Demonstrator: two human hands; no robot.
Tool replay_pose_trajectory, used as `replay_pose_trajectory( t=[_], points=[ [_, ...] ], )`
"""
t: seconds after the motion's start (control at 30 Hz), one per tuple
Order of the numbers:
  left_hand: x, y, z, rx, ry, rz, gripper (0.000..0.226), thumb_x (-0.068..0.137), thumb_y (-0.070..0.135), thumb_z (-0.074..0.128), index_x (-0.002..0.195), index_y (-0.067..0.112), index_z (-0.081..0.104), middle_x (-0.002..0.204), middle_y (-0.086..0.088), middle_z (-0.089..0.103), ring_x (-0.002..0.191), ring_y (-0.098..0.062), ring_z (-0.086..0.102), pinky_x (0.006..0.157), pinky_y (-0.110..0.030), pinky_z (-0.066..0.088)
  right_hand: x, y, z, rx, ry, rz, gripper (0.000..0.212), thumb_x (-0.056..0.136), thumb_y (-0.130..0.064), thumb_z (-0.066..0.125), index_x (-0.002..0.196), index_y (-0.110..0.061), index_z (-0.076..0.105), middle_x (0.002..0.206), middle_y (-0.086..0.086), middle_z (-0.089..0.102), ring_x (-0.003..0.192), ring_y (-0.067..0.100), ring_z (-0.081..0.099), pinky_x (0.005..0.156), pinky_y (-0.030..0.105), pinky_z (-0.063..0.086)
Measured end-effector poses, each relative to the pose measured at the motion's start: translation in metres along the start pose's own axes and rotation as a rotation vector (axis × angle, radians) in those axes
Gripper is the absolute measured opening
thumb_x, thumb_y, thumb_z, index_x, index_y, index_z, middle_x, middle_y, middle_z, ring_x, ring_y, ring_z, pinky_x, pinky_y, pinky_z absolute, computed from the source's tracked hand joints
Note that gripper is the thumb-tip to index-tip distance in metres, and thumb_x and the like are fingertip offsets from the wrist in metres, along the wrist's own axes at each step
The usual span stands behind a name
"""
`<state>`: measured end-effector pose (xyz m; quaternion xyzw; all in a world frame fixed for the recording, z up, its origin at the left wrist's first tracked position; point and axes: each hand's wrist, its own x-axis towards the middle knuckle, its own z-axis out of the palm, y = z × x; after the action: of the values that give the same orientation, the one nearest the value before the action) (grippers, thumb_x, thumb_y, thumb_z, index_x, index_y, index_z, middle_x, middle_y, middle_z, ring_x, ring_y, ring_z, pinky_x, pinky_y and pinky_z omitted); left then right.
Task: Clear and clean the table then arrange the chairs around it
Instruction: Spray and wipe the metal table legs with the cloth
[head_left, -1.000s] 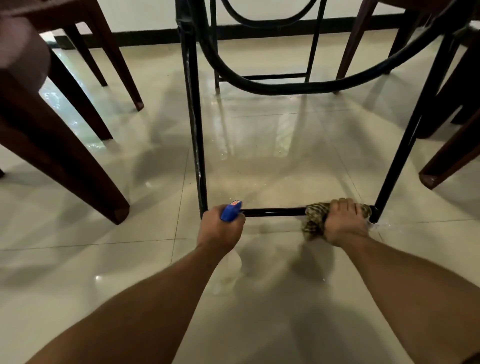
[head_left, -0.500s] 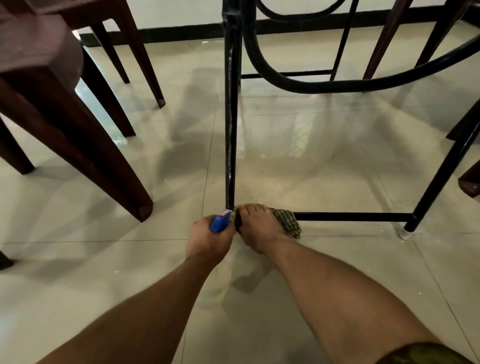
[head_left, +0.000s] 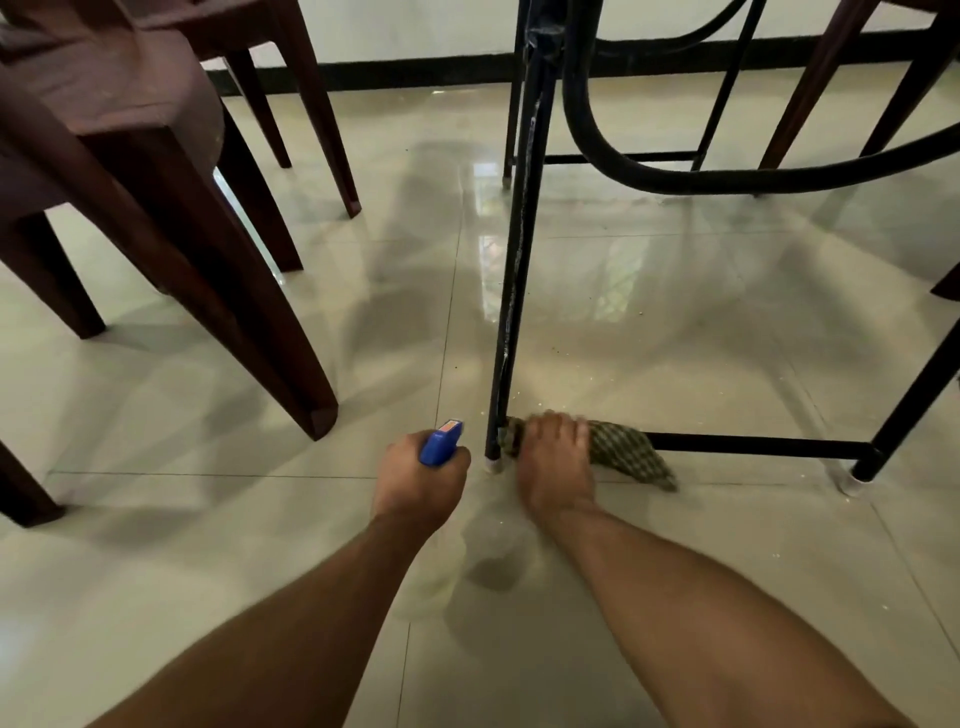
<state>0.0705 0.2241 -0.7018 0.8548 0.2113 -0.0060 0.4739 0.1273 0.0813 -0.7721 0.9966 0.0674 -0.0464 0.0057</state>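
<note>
Down low, the green checked cloth (head_left: 626, 456) wraps the worktop's black metal crossbar (head_left: 753, 445), touching its upright black leg (head_left: 511, 291). The right hand (head_left: 553, 462) is curled round the cloth. The left hand (head_left: 421, 486) grips a blue-topped spray bottle (head_left: 440, 444) just beside the leg, above the glossy tiled floor (head_left: 208, 545).

Cloth (head_left: 628, 457) now beside left table leg (head_left: 511, 291)

Bright, glare on floor (head_left: 488, 171), blurred hands

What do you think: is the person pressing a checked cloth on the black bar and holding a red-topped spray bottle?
No. The head view shows the spray bottle top in the left hand is blue, not red. The rest is right.
</note>
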Motion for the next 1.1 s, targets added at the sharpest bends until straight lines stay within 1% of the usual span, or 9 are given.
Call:
replay_pose_trajectory(
  t=[0.27,0.5,0.6,0.67,0.73,0.8,0.87,1.0,1.1],
  points=[
    [0.004,0.017,0.001,-0.033,-0.018,0.000,0.018,0.090,0.022,0.070,0.079,0.027,0.056,0.082,-0.022,0.068,0.068,-0.026,0.058,0.076,-0.053,0.061,0.009,0.076,-0.018,-0.046,-0.055,-0.164,0.051,0.088,-0.038,0.064,0.132,-0.020,0.045,0.125,0.005,0.057,0.114,0.025,0.054,0.107,0.042,0.040],
    [-0.002,0.044,0.016,-0.138,-0.051,0.064,0.018,0.092,0.019,0.068,0.077,0.025,0.060,0.070,-0.011,0.063,0.063,-0.022,0.054,0.073,-0.051,0.059,-0.003,0.091,-0.023,-0.063,0.023,-0.140,0.036,0.100,-0.020,0.041,0.136,-0.017,0.047,0.135,0.005,0.057,0.121,0.025,0.053,0.106,0.040,0.040],
    [-0.005,0.042,0.015,-0.149,-0.042,0.062,0.019,0.092,0.019,0.068,0.078,0.027,0.059,0.071,-0.008,0.063,0.064,-0.022,0.057,0.074,-0.050,0.062,-0.021,0.065,-0.024,0.336,0.280,-0.093,0.031,0.101,-0.023,0.045,0.129,-0.018,0.058,0.123,0.001,0.064,0.110,0.023,0.058,0.091,0.037,0.047],
    [-0.003,0.039,0.010,-0.176,-0.025,0.038,0.018,0.092,0.018,0.069,0.079,0.026,0.058,0.069,-0.004,0.060,0.065,-0.022,0.057,0.076,-0.051,0.062,-0.028,0.028,-0.034,0.818,0.410,0.234,0.031,0.103,-0.028,0.038,0.115,-0.012,0.062,0.106,0.006,0.065,0.099,0.027,0.060,0.076,0.032,0.044],
    [0.000,0.035,0.002,-0.176,-0.001,0.008,0.017,0.091,0.020,0.070,0.080,0.026,0.059,0.071,-0.006,0.059,0.067,-0.022,0.057,0.078,-0.052,0.061,-0.025,-0.010,-0.043,1.338,0.329,0.544,0.036,0.107,-0.033,0.032,0.107,-0.010,0.059,0.100,0.005,0.063,0.095,0.026,0.061,0.070,0.026,0.041],
    [0.004,0.030,-0.007,-0.165,0.035,-0.008,0.015,0.090,0.021,0.070,0.080,0.024,0.059,0.072,-0.008,0.058,0.067,-0.023,0.056,0.078,-0.052,0.061,-0.022,-0.041,-0.043,1.516,0.222,0.540,0.034,0.107,-0.037,0.033,0.101,-0.013,0.056,0.098,0.001,0.062,0.092,0.019,0.061,0.073,0.027,0.049],
    [0.008,0.025,-0.016,-0.157,0.078,-0.010,0.016,0.090,0.021,0.070,0.078,0.021,0.060,0.070,-0.008,0.056,0.066,-0.023,0.054,0.076,-0.052,0.061,-0.017,-0.055,-0.034,1.222,0.220,0.328,0.030,0.102,-0.035,0.040,0.105,-0.010,0.057,0.102,0.006,0.062,0.096,0.022,0.059,0.085,0.040,0.053],
    [0.010,0.014,-0.024,-0.153,0.093,-0.018,0.015,0.089,0.020,0.070,0.079,0.014,0.061,0.067,-0.008,0.053,0.063,-0.022,0.051,0.072,-0.051,0.060,0.001,-0.042,-0.023,0.654,0.121,0.128,0.017,0.093,-0.007,0.052,0.110,-0.004,0.055,0.109,0.012,0.061,0.103,0.026,0.056,0.090,0.033,0.046],
    [0.009,0.010,-0.020,-0.145,0.049,-0.022,0.013,0.091,0.022,0.070,0.082,0.020,0.061,0.071,-0.007,0.057,0.067,-0.021,0.055,0.074,-0.046,0.060,0.011,-0.021,-0.031,0.656,0.092,0.021,0.024,0.097,-0.030,0.058,0.109,-0.009,0.053,0.106,0.007,0.062,0.099,0.021,0.060,0.087,0.032,0.051]
  ],
)
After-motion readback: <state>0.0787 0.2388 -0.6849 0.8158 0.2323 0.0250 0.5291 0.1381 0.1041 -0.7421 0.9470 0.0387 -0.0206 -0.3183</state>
